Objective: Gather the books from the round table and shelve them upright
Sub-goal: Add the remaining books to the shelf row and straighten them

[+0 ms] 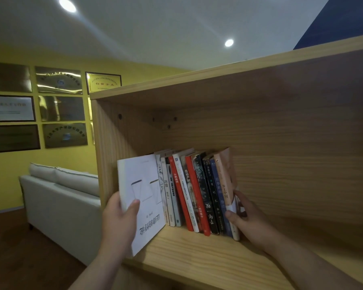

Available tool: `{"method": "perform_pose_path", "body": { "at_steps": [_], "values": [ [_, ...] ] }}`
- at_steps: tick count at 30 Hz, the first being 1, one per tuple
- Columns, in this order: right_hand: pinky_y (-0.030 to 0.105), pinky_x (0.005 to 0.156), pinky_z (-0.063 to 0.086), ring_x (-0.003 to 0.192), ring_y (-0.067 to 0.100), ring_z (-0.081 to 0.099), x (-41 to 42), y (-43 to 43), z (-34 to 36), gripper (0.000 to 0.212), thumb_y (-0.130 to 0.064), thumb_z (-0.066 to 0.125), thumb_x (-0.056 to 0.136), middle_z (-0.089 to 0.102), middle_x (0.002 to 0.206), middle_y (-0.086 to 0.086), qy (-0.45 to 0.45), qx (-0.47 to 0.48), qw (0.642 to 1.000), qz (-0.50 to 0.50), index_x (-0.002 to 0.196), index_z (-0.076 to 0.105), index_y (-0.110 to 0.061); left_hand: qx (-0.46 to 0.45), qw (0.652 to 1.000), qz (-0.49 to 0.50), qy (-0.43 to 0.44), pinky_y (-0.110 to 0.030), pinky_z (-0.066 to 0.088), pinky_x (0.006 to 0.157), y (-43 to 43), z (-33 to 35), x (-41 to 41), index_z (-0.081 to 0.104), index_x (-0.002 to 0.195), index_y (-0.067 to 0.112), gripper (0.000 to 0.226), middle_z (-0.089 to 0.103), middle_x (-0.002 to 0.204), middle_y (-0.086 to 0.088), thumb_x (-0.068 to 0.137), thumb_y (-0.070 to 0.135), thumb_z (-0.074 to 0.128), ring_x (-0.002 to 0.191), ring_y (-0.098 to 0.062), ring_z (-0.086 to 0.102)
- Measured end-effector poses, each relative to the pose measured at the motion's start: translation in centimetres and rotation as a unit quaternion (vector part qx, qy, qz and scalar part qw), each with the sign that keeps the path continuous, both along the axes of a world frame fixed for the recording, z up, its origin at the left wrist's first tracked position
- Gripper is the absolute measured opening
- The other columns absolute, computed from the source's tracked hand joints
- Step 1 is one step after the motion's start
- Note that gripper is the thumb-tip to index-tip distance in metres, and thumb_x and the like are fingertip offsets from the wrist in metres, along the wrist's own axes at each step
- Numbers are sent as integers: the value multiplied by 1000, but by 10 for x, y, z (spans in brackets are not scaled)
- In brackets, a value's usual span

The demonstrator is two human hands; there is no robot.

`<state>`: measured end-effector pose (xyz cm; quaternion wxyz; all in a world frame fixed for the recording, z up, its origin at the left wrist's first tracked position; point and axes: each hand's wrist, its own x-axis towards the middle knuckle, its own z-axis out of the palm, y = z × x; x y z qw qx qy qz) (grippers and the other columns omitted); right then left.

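The room is dim and slightly soft overall. Two recessed ceiling lights (67,5) burn out to white and throw streaky flares across the ceiling (155,28). The plaques (59,80) catch smeared glare (their text mostly unreadable). The bookshelf (260,143) recess sits in shadow, and wide-angle distortion bows its edges.

Gold plaque (104,84) on the yellow wall: 创新企业. Spines on the shelf (197,248), left to right:
- white-spined book (166,189): 彷徨, 鲁迅
- red book (177,183): 小狗钱钱
- grey book (188,176): 负动产时, rest unclear
- blue book (218,186): 故事新编
- tan book (224,190), right end of row: 乡土中国

The cover title on the white book (143,195) is upside down and unreadable.
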<state>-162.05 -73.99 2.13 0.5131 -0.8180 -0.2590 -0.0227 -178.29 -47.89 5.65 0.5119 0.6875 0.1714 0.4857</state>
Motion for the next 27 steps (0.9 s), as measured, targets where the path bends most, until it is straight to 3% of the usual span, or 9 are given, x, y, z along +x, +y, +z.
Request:
{"method": "perform_pose_path", "body": {
  "at_steps": [5,8,12,14,16,19,21,24,27],
  "values": [
    [39,102,48,127,14,51,-17,1,10,69,-48,68,88,46,133,-18,0,-8,1000,11,145,30,-54,28,999,-22,-28,-48,54,79,3,5,-55,62,108,23,13,72,103,-2,97,16,61,94,-28,68],
    [33,97,43,129,15,49,-44,-3,35,56,-37,67,92,48,129,-20,-84,99,990,-55,140,38,-46,57,992,-115,-9,-47,56,74,-20,28,-75,67,106,32,18,77,99,5,89,28,64,88,-21,73],
    [27,102,42,131,1,46,-98,-26,87,79,-72,59,77,44,148,-17,-184,162,969,-8,146,43,-39,169,956,-233,54,-33,56,65,-58,53,-80,64,106,40,24,75,95,21,83,35,60,86,-9,73],
    [12,89,47,113,-11,57,-119,-39,106,62,-74,60,74,62,125,-28,-201,84,974,56,127,59,-43,231,929,-266,112,-28,59,61,-80,62,-76,60,106,46,21,70,96,28,94,30,61,87,-3,72],
    [11,68,48,86,-8,65,-124,-49,113,29,-53,65,78,71,95,-26,-195,47,978,57,100,71,-35,265,906,-295,150,-27,62,62,-96,69,-71,59,110,49,28,68,99,31,97,24,59,88,-1,72],
    [15,61,49,74,-4,66,-119,-67,109,7,-35,72,90,74,83,-20,-136,107,985,0,89,72,-28,292,897,-285,169,-26,61,63,-105,80,-64,63,105,51,23,71,95,27,93,32,65,84,-2,73],
    [26,66,55,81,10,70,-115,-79,102,11,-31,65,95,76,86,-8,-80,165,982,-48,94,72,-23,273,920,-232,156,-23,58,63,-98,83,-58,67,98,46,15,73,89,15,91,34,68,83,-5,72],
    [49,83,59,91,30,72,-96,-87,84,28,-38,59,98,78,97,8,63,303,946,-99,105,69,-13,90,957,-258,98,-31,61,71,-93,72,-52,68,102,30,10,77,88,5,93,25,66,86,-15,74],
    [51,85,59,96,36,73,-82,-78,64,40,-45,58,97,78,103,12,186,374,903,-99,114,67,-9,13,930,-342,134,-31,62,74,-116,52,-43,58,108,40,24,74,102,10,94,23,66,97,-15,71]
  ]
}}
